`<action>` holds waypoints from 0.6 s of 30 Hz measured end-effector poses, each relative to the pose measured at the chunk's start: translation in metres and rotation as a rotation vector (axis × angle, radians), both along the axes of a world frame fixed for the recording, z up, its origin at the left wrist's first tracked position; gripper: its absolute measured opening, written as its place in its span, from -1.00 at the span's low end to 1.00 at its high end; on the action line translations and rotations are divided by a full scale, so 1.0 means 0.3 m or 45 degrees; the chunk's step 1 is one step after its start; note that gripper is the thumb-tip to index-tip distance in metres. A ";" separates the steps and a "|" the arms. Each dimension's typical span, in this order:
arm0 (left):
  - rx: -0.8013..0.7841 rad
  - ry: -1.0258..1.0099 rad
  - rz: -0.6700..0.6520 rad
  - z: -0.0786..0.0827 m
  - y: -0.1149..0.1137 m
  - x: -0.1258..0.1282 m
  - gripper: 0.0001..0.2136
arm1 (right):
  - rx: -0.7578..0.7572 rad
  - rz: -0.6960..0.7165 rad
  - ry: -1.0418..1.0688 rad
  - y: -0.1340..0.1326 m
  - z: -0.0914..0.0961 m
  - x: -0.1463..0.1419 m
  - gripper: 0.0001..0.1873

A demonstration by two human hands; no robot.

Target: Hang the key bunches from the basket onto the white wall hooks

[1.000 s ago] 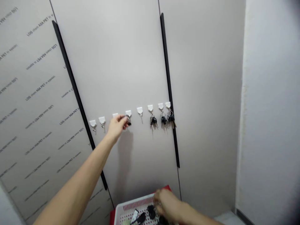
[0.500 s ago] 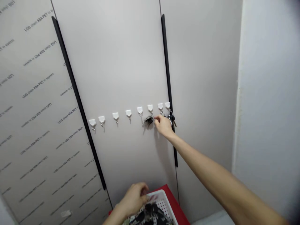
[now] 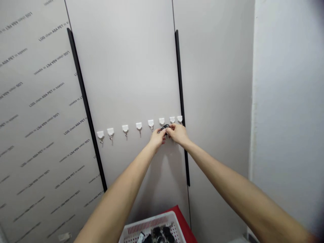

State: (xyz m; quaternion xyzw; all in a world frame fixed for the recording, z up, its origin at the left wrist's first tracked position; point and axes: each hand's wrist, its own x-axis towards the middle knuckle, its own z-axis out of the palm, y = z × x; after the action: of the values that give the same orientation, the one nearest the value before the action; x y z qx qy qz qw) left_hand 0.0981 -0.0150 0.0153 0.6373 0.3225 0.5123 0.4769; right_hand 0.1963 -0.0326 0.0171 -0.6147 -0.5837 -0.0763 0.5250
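Note:
A small dark bunch of keys (image 3: 165,127) is pinched between my two hands, just below a white adhesive hook (image 3: 161,121) on the pale door panel. My left hand (image 3: 156,138) grips the bunch from the left, thumb and fingers closed. From the right, my right hand (image 3: 179,133) holds it with thumb and forefinger. Fingers cover much of the bunch, and I cannot tell whether its ring is on the hook. Two more white hooks sit above my right hand, which hides what hangs there.
Several bare white hooks (image 3: 125,128) run leftward in a row. Long black handles (image 3: 84,101) edge the panel. Below, a white perforated basket (image 3: 149,222) with dark keys and fobs stands on a red surface (image 3: 186,226). A bluish-white wall (image 3: 286,101) rises at the right.
My left hand has risen from above the basket to the bunch of keys. My right hand has stayed near it and now pinches it too. The view has shifted slightly.

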 end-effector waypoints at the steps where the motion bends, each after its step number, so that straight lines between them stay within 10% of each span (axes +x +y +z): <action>1: -0.028 -0.062 -0.032 0.016 0.006 0.023 -0.79 | 0.007 0.032 -0.028 -0.002 0.021 0.001 -0.76; 6: -0.020 -0.186 0.001 0.057 0.022 0.061 -0.89 | 0.001 0.316 -0.210 -0.015 0.067 0.023 -0.70; 12: 0.079 -0.340 0.109 0.111 0.009 0.021 -0.82 | -0.013 -0.269 -0.205 -0.012 -0.016 0.098 -0.70; 18: 0.140 -0.427 0.071 0.115 -0.024 -0.050 -0.83 | -0.194 -0.332 -0.182 0.019 -0.068 0.080 -0.49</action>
State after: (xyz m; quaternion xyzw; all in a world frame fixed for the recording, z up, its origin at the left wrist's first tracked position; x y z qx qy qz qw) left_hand 0.0830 -0.0222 0.0498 0.5589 0.2276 0.6411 0.4741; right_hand 0.2202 -0.0269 -0.0033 -0.7163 -0.5389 -0.1429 0.4197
